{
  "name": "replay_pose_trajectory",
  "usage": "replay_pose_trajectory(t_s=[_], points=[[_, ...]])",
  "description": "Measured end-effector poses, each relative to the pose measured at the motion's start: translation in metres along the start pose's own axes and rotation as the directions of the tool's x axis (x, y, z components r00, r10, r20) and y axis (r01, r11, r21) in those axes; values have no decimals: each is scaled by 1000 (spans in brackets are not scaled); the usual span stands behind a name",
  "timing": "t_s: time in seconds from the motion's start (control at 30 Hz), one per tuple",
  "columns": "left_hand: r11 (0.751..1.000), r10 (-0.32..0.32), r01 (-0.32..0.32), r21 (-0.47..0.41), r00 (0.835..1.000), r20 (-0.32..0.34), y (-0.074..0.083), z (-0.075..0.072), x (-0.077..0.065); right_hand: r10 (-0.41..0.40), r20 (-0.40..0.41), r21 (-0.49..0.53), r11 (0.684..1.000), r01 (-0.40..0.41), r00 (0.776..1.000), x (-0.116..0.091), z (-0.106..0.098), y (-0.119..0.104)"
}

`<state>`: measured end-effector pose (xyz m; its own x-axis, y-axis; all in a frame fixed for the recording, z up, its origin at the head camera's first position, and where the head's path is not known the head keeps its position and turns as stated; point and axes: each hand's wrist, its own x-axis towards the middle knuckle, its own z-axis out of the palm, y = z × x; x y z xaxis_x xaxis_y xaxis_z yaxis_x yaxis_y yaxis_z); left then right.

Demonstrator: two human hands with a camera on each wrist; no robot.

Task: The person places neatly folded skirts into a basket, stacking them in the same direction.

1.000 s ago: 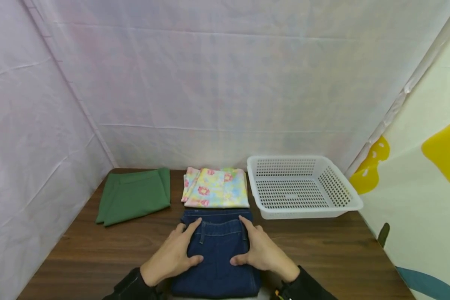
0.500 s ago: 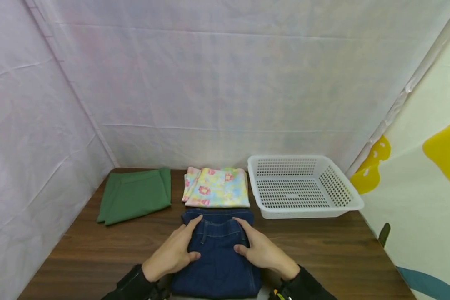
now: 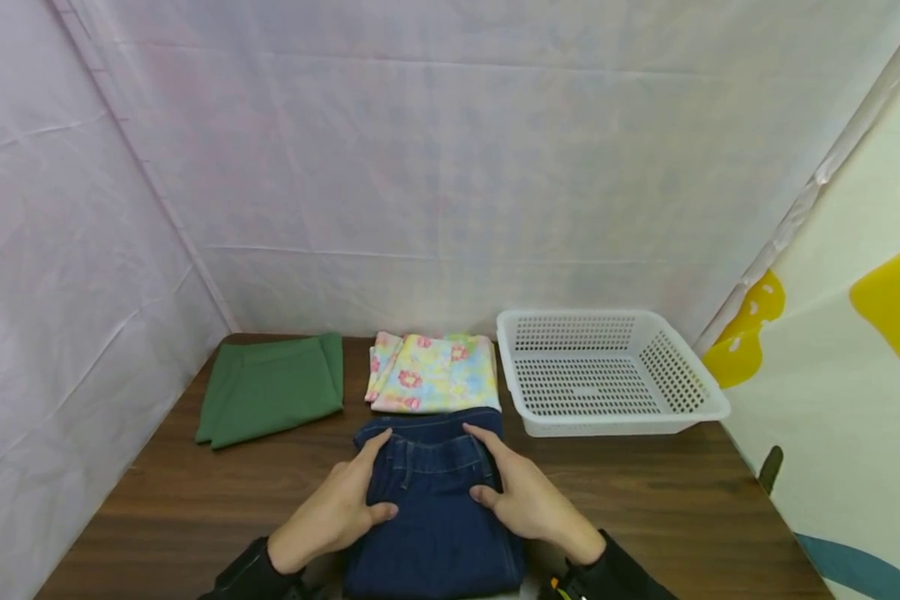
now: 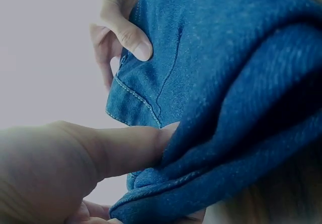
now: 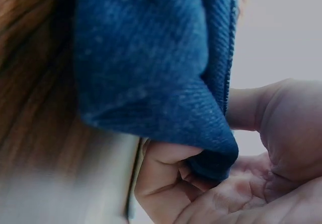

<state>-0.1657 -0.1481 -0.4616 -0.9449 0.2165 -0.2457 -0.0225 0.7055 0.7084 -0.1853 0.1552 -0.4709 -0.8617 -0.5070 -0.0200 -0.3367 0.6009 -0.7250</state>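
Note:
Folded dark blue jeans [image 3: 438, 525] lie at the near middle of the table, waistband and belt loops toward the far side. My left hand [image 3: 337, 504] grips their left side; in the left wrist view its thumb [image 4: 126, 151] presses on top of the denim while other fingers go underneath. On the opposite side, my right hand [image 3: 528, 500] holds the jeans, thumb above and fingers [image 5: 163, 181] curled below the fold in the right wrist view. The far edge of the jeans rises slightly and overlaps the near edge of a folded floral cloth [image 3: 442, 375].
A folded green cloth [image 3: 270, 392] lies at the back left of the wooden table [image 3: 645, 508]. To the right of the floral cloth stands a white perforated plastic basket [image 3: 607, 427]. White fabric walls [image 3: 435, 167] rise behind and beside the table.
The far edge of the jeans has lifted and shifted a little away, up to the floral cloth. My left hand has moved slightly left; the right hand's fingers have shifted inward on the waistband.

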Motion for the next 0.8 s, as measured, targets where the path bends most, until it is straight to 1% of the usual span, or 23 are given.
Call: replay_pose_trajectory(t_s=[0.1, 0.17, 0.23, 0.4, 0.53, 0.67, 0.73, 0.8], points=[[1000, 0, 0, 16, 1000, -8, 3, -4, -3, -14, -9, 8, 1000, 14, 1000, -2, -3, -2], [1000, 14, -13, 24, 1000, -24, 6, -6, -5, -22, -13, 11, 1000, 22, 1000, -2, -5, -3], [999, 32, -31, 27, 998, -49, 8, -9, -7, -35, -20, 16, 999, 35, 999, -1, -7, -5], [997, 72, -68, 35, 991, -110, 15, -17, -10, -69, -69, 18, 997, 70, 995, 3, -16, -9], [997, 75, -71, 37, 989, -125, 22, -24, -10, -68, -104, 21, 997, 71, 992, 7, -25, -13], [995, 91, -86, 43, 984, -155, 27, -30, -9, -62, -114, 44, 997, 67, 992, 12, -35, -18], [992, 122, -116, 44, 977, -173, 29, -33, -9, -55, -126, 38, 997, 61, 990, 13, -41, -21], [989, 149, -146, 29, 971, -184, 32, -35, -7, -59, -155, 25, 998, 64, 986, 14, -47, -23]])
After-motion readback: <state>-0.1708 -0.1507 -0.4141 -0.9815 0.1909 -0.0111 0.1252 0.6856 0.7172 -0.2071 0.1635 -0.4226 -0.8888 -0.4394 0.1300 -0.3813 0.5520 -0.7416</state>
